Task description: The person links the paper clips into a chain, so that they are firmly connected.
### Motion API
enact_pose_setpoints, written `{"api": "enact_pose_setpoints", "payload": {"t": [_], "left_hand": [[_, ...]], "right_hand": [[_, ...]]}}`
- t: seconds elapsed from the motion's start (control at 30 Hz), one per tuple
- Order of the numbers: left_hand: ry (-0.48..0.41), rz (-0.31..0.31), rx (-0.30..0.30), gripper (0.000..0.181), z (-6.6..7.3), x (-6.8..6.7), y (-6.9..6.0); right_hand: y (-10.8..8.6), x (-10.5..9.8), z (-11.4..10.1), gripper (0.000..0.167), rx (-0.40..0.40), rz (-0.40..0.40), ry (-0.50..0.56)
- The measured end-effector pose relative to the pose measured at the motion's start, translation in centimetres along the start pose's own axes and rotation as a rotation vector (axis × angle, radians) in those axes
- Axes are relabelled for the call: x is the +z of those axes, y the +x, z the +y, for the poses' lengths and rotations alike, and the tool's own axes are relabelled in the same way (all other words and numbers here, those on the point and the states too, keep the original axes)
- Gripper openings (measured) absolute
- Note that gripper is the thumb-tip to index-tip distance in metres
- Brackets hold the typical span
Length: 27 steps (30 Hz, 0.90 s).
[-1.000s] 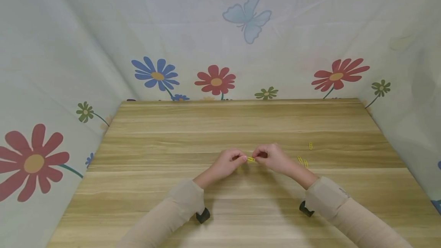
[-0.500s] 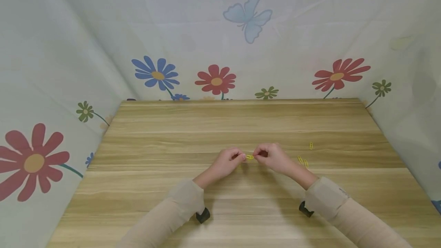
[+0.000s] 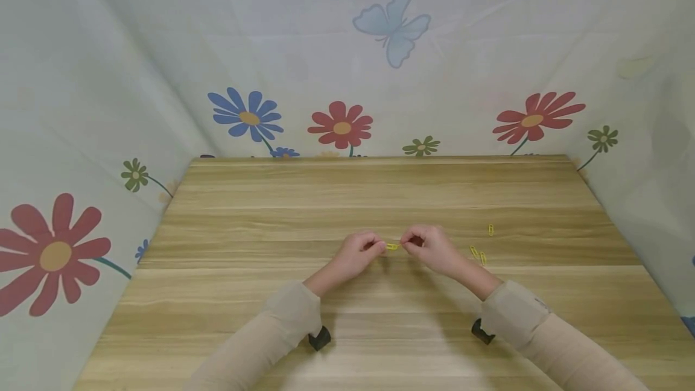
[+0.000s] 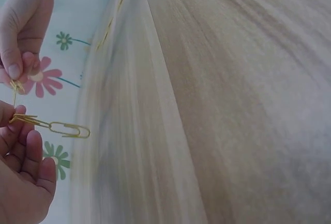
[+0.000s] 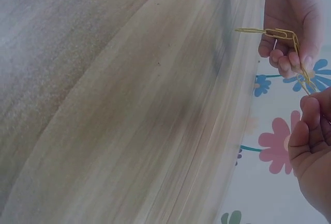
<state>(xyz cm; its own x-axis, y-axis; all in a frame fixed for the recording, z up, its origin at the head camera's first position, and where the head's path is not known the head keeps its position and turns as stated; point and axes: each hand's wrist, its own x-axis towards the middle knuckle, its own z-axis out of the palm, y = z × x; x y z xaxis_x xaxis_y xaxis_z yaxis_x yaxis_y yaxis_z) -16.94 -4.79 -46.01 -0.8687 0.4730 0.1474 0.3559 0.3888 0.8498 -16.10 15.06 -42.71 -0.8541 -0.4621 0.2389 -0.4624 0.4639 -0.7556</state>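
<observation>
My left hand pinches linked yellow paper clips between thumb and fingertips, just above the table. In the left wrist view, linked clips hang out from under the left fingers, with one clip's looped end free. Facing it, my right hand pinches the far end of a clip that spans the small gap between both hands. Seen from the right wrist, the chain bends at the left fingertips. Fingers hide how the nearest clips are hooked.
Three loose yellow paper clips lie on the wooden table right of my right hand: one farther back, two close together nearer me. A flower-printed curtain borders the table's back and sides. Dark wrist devices sit under both sleeves.
The clip between the hands has shifted slightly up and left and turned more level. My right fingertips have moved a little apart from the left ones. The loose clips stay put.
</observation>
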Motion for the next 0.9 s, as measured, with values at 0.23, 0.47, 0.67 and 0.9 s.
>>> {"api": "enact_pose_setpoints", "payload": {"t": [0.23, 0.47, 0.67, 0.9], "left_hand": [[0.005, 0.009, -0.098, 0.019, -0.4, 0.0, -0.1], [-0.020, -0.005, -0.104, 0.023, -0.6, 0.0, -0.2], [-0.001, -0.023, -0.080, 0.028, -0.8, 0.2, -0.2], [0.037, -0.040, -0.035, 0.034, 0.5, 0.4, 0.3]], "right_hand": [[0.0, -0.4, -0.1, 0.004, -0.009, 0.035, -0.039], [0.1, -0.6, -0.2, 0.004, 0.030, 0.024, -0.038], [0.2, -0.8, -0.4, 0.004, 0.049, 0.021, -0.038], [0.4, -0.9, -0.6, 0.005, 0.047, 0.024, -0.038]]}}
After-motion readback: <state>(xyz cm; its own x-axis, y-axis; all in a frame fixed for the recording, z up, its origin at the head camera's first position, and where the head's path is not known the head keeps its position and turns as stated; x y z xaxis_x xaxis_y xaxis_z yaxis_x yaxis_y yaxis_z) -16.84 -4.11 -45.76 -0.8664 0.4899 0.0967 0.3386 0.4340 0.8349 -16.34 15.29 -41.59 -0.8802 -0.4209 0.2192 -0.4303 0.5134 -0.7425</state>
